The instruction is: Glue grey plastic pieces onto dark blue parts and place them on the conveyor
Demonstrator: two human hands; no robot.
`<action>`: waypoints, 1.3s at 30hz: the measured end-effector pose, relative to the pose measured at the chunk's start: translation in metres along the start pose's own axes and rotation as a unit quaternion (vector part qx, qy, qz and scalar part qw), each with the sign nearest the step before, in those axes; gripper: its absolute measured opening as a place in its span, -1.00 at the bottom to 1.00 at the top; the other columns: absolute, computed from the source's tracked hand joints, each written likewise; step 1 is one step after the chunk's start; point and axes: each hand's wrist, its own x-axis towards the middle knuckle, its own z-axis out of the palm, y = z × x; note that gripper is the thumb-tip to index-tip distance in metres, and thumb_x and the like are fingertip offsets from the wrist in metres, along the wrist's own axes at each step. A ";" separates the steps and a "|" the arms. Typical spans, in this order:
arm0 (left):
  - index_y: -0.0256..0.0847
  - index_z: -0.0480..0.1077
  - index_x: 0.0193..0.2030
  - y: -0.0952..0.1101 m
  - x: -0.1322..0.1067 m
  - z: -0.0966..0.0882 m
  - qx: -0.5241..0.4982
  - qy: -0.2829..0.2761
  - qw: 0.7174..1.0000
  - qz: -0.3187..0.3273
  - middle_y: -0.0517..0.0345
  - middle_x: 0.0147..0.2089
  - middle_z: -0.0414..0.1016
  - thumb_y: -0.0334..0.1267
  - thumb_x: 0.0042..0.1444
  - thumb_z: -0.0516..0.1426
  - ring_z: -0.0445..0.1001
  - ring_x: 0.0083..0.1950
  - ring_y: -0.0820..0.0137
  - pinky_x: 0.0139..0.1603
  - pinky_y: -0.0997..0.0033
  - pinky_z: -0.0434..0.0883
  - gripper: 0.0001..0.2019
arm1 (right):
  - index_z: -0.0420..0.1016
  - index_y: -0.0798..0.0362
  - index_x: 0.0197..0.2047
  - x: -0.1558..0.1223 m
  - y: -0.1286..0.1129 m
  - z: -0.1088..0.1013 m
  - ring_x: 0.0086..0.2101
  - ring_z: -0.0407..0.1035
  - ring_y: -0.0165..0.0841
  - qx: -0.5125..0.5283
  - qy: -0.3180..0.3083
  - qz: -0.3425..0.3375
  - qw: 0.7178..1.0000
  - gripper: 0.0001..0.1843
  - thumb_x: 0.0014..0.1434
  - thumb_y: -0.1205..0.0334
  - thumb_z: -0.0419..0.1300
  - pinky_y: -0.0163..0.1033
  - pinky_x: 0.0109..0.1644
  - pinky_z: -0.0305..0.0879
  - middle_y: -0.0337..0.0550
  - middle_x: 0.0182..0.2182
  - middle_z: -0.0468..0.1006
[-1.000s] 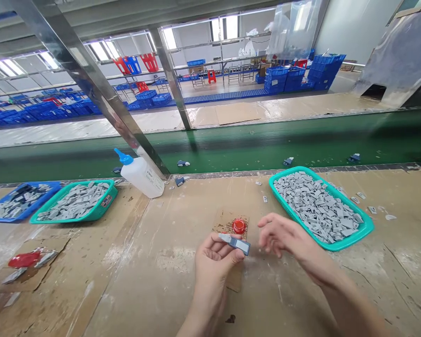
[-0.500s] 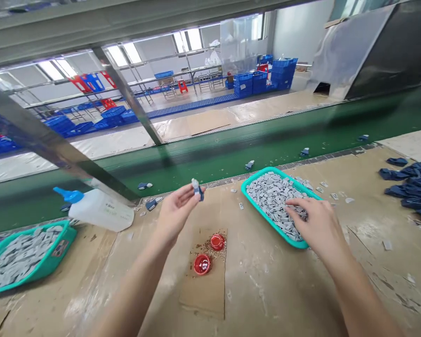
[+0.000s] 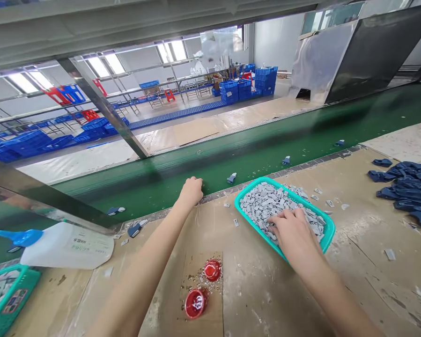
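My left hand (image 3: pixel 192 189) reaches over the near edge of the green conveyor belt (image 3: pixel 168 189). Its fingers are curled and point away from me, so whatever they hold is hidden. In the teal basket (image 3: pixel 328 234), my right hand (image 3: pixel 291 229) dips its fingertips among many small grey plastic pieces (image 3: pixel 262 201). Those fingers are bent together, and I cannot make out what lies between them. Dark blue plastic parts with light grey tips lie on the belt, one of them a blue-and-grey part (image 3: pixel 232 178) just right of my left hand.
Two red cups (image 3: pixel 196 303) stand on a cardboard piece (image 3: pixel 210 323) in front of me. A white squeeze bottle (image 3: pixel 70 245) with a blue nozzle lies at left, by another teal basket (image 3: pixel 15 299). Dark blue parts (image 3: pixel 407 185) are heaped at right. A metal post (image 3: pixel 105 112) rises beyond the belt.
My left hand has moved forward to the belt with the blue-and-grey part it held, which is now out of sight. My right hand has lowered into the grey pieces. The view has shifted.
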 end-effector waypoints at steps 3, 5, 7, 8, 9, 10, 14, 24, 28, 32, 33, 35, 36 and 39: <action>-0.36 0.40 -0.05 0.026 0.010 0.008 -0.004 0.012 1.000 0.026 -0.26 0.00 0.38 -0.28 0.19 -0.04 0.27 0.08 0.07 0.03 0.19 0.20 -0.70 | 0.56 0.01 -0.29 0.001 -0.003 -0.001 -0.23 0.21 -0.08 -0.013 -0.015 0.016 1.000 -0.85 0.13 0.28 0.15 -0.11 -0.29 0.17 0.02 -0.37 0.44; -0.32 0.39 -0.03 0.045 0.019 0.015 -0.018 0.010 0.999 0.043 -0.20 -0.02 0.40 -0.16 0.20 -0.04 0.29 0.07 0.10 0.03 0.22 0.22 -0.66 | 0.54 0.04 -0.29 0.003 -0.006 -0.003 -0.23 0.22 -0.08 -0.026 -0.030 0.036 0.999 -0.85 0.16 0.26 0.13 -0.12 -0.29 0.18 0.02 -0.37 0.44; -0.30 0.40 -0.06 0.062 0.027 0.022 -0.034 0.003 0.998 0.051 -0.16 -0.07 0.44 -0.12 0.14 0.06 0.33 0.03 0.12 0.00 0.24 0.25 -0.66 | 0.53 0.06 -0.29 0.004 -0.010 -0.006 -0.21 0.21 -0.08 -0.042 -0.044 0.052 0.997 -0.83 0.19 0.25 0.10 -0.14 -0.30 0.17 0.04 -0.36 0.43; -0.30 0.41 -0.08 0.068 0.030 0.025 -0.042 0.000 0.998 0.050 -0.16 -0.08 0.45 -0.14 0.10 0.11 0.35 0.02 0.12 -0.02 0.24 0.27 -0.68 | 0.52 0.06 -0.29 0.004 -0.012 -0.008 -0.21 0.21 -0.08 -0.048 -0.049 0.056 0.996 -0.81 0.20 0.24 0.09 -0.15 -0.31 0.17 0.05 -0.35 0.43; -0.31 0.42 -0.09 0.072 0.032 0.026 -0.051 -0.002 0.998 0.046 -0.15 -0.09 0.46 -0.19 0.07 0.15 0.37 0.00 0.12 -0.03 0.23 0.28 -0.70 | 0.52 0.07 -0.29 0.004 -0.013 -0.009 -0.21 0.21 -0.08 -0.052 -0.053 0.056 0.996 -0.80 0.21 0.23 0.08 -0.15 -0.30 0.17 0.06 -0.34 0.43; -0.32 0.42 -0.10 0.074 0.032 0.026 -0.061 -0.003 0.997 0.041 -0.14 -0.10 0.47 -0.25 0.04 0.17 0.39 0.00 0.13 -0.03 0.22 0.29 -0.72 | 0.53 0.07 -0.29 0.004 -0.014 -0.011 -0.20 0.21 -0.08 -0.053 -0.055 0.056 0.995 -0.79 0.21 0.23 0.08 -0.15 -0.29 0.17 0.07 -0.33 0.43; -0.32 0.40 -0.03 0.065 0.011 0.004 -0.114 0.016 0.993 0.016 -0.14 -0.08 0.48 -0.38 0.03 0.15 0.41 0.00 0.14 0.00 0.19 0.29 -0.68 | 0.55 0.07 -0.27 0.004 -0.013 -0.013 -0.18 0.21 -0.08 -0.042 -0.056 0.060 0.996 -0.82 0.17 0.21 0.14 -0.16 -0.24 0.18 0.09 -0.27 0.43; -0.22 0.37 0.04 0.044 -0.160 -0.082 -0.496 0.052 0.866 -0.047 -0.04 0.10 0.42 -0.10 0.09 0.14 0.39 0.08 0.24 0.08 0.32 0.33 -0.60 | 0.52 0.03 -0.35 0.001 -0.003 -0.010 -0.22 0.29 -0.12 0.066 0.014 0.060 0.996 -0.81 0.14 0.17 0.11 -0.18 -0.27 0.17 -0.05 -0.38 0.53; -0.19 0.41 0.00 0.040 -0.218 -0.082 -0.527 0.087 0.836 -0.127 0.00 0.05 0.46 -0.13 0.01 0.22 0.41 0.04 0.25 0.06 0.35 0.35 -0.61 | 0.44 0.01 -0.50 -0.005 -0.009 -0.019 -0.44 0.38 -0.27 0.156 0.061 0.102 0.981 -0.81 0.06 0.11 0.15 -0.22 -0.36 0.19 -0.19 -0.47 0.55; -0.15 0.41 0.01 0.038 -0.262 -0.072 -0.553 0.100 0.805 -0.190 0.06 0.05 0.46 -0.12 0.00 0.22 0.38 0.09 0.27 0.10 0.40 0.33 -0.60 | 0.39 0.00 -0.60 -0.008 -0.008 -0.022 -0.51 0.41 -0.31 0.220 0.055 0.124 0.966 -0.78 0.01 0.14 0.18 -0.24 -0.38 0.24 -0.25 -0.58 0.53; -0.14 0.41 0.01 0.038 -0.272 -0.069 -0.562 0.104 0.794 -0.206 0.07 0.06 0.46 -0.12 0.00 0.22 0.38 0.10 0.27 0.11 0.41 0.32 -0.59 | 0.42 0.00 -0.58 -0.009 -0.006 -0.021 -0.49 0.43 -0.29 0.241 0.041 0.134 0.960 -0.80 0.00 0.11 0.20 -0.24 -0.37 0.27 -0.23 -0.57 0.54; -0.13 0.40 0.02 0.041 -0.288 -0.062 -0.581 0.114 0.771 -0.236 0.08 0.09 0.44 -0.12 -0.02 0.24 0.35 0.14 0.26 0.12 0.43 0.32 -0.57 | 0.50 -0.01 -0.47 -0.009 0.002 -0.017 -0.40 0.47 -0.27 0.304 0.010 0.139 0.942 -0.82 -0.02 0.07 0.23 -0.24 -0.32 0.35 -0.20 -0.47 0.59; -0.13 0.41 0.01 0.043 -0.295 -0.059 -0.589 0.122 0.758 -0.252 0.08 0.10 0.44 -0.11 -0.03 0.25 0.34 0.15 0.25 0.11 0.43 0.33 -0.56 | 0.52 0.00 -0.40 -0.009 0.007 -0.015 -0.35 0.48 -0.27 0.339 -0.002 0.135 0.931 -0.80 -0.03 0.06 0.24 -0.24 -0.27 0.38 -0.17 -0.40 0.61; -0.15 0.44 -0.02 0.051 -0.308 -0.054 -0.611 0.160 0.716 -0.297 0.06 0.07 0.47 -0.09 -0.12 0.29 0.38 0.12 0.19 0.08 0.40 0.37 -0.53 | 0.52 0.03 -0.25 -0.009 0.019 -0.010 -0.28 0.49 -0.28 0.383 -0.028 0.121 0.915 -0.74 -0.03 0.11 0.25 -0.24 -0.19 0.41 -0.12 -0.29 0.60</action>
